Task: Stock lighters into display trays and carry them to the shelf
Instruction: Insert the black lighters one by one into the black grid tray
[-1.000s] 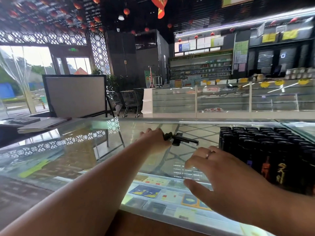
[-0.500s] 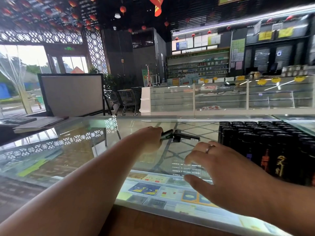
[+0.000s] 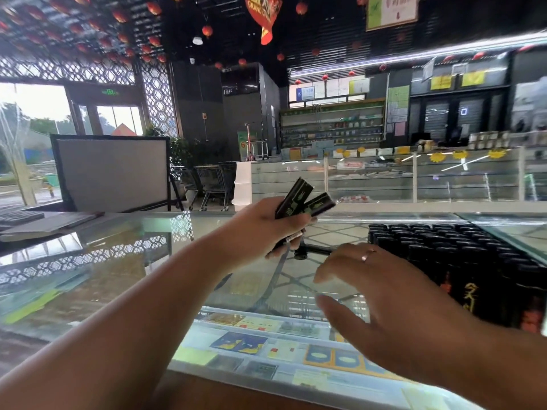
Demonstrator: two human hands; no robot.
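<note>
Black lighters (image 3: 300, 202) fanned above the glass table (image 3: 118, 276).
Left hand (image 3: 266, 229) clamped them; right hand (image 3: 384, 300) hovered near, fingers spread, holding nothing.

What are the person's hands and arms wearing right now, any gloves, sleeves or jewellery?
No gloves. Both forearms are bare as far as the frame shows, with no sleeves or watch visible. The right hand wears a plain band ring on one finger; the left hand shows no ring.

lighters (image 3: 305, 202) above counter (image 3: 118, 261), tray (image 3: 461, 261) right
</note>
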